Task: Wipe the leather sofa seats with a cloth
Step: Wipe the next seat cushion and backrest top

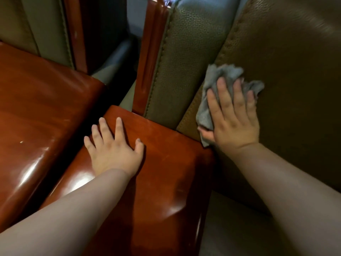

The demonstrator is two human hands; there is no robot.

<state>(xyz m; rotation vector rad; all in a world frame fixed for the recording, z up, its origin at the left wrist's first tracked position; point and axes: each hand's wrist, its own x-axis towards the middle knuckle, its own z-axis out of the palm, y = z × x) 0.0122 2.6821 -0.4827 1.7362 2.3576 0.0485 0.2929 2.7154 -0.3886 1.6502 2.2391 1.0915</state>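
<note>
The right hand (234,119) lies with its fingers (222,91) spread flat, pressing the grey cloth (223,74) onto the brown leather seat (295,80) at right of centre. The left hand (114,146), fingers splayed and holding nothing, braces on the glossy red wooden armrest (166,154) at lower centre. Wiping appears under way; next likely calls for a steady sweep toward the uncovered leather. A second wooden armrest (36,108) fills the left, with pale floor (230,233) below.

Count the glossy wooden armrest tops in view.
2. One wooden armrest lies at centre under the flat left hand; the other wooden armrest fills the left side. More may lie outside the frame.
</note>
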